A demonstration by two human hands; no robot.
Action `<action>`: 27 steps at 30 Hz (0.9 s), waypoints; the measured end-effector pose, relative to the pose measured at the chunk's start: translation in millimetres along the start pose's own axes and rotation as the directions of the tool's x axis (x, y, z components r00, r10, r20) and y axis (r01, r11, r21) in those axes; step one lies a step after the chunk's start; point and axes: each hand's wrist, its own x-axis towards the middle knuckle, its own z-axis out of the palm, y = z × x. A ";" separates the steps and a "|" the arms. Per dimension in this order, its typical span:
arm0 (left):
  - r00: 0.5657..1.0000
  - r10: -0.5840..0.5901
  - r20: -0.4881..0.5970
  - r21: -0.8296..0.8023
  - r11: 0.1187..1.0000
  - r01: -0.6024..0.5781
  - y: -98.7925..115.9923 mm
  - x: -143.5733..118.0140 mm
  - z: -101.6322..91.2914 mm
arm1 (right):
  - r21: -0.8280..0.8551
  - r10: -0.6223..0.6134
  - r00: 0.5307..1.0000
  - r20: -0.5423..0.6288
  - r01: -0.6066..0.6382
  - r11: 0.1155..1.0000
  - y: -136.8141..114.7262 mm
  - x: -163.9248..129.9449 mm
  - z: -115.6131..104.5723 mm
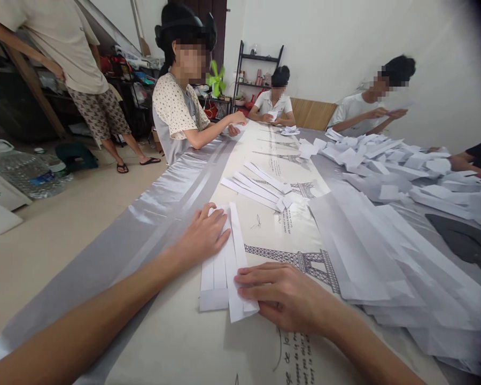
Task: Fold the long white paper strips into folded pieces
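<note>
- Your right hand (288,297) lies flat and palm down on the worktop (176,342), fingers stretched out and close together, gripping nothing. Its fingertips press on the near end of the folded paper strips (224,267).
- Your left hand (204,235) rests flat on the far half of the same strips, fingers spread a little and pointing right, also pinching nothing.
- The strips lie side by side as a small white bundle running away from you, held down between your two hands. One strip sits slightly askew on top, its near end jutting past the others.
- The bundle lies on a pale cloth printed with a tower drawing (304,262) just right of your hands, and printed script near your right wrist.
- Just right of the drawing, a large stack of white sheets (369,256) fans out across the worktop toward the right edge.
- Farther along the middle, a second group of folded strips (260,187) lies at a slant, apart from your bundle.
- Beyond that on the right, a loose heap of folded paper pieces (385,160) covers the worktop.
- On the left side, a person in a dotted shirt (176,112) reaches onto the worktop.
- At the far end, two more seated people handle paper, and another stands on the floor at the far left beside a water bottle (32,174).
</note>
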 end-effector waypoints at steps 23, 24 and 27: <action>1.000 0.019 0.010 0.025 0.999 -0.020 -3.4 1.4 5.9 | -0.128 0.046 0.998 0.035 -0.041 0.991 -19.4 3.6 7.5; 1.000 0.021 0.013 0.028 0.999 -0.021 -3.3 1.8 5.4 | -0.127 0.044 0.999 0.025 -0.041 0.991 -19.1 3.9 9.6; 1.000 0.020 0.022 0.027 0.999 -0.021 -3.1 2.7 4.6 | -0.084 0.068 0.998 -0.004 -0.068 0.994 -16.6 5.0 16.0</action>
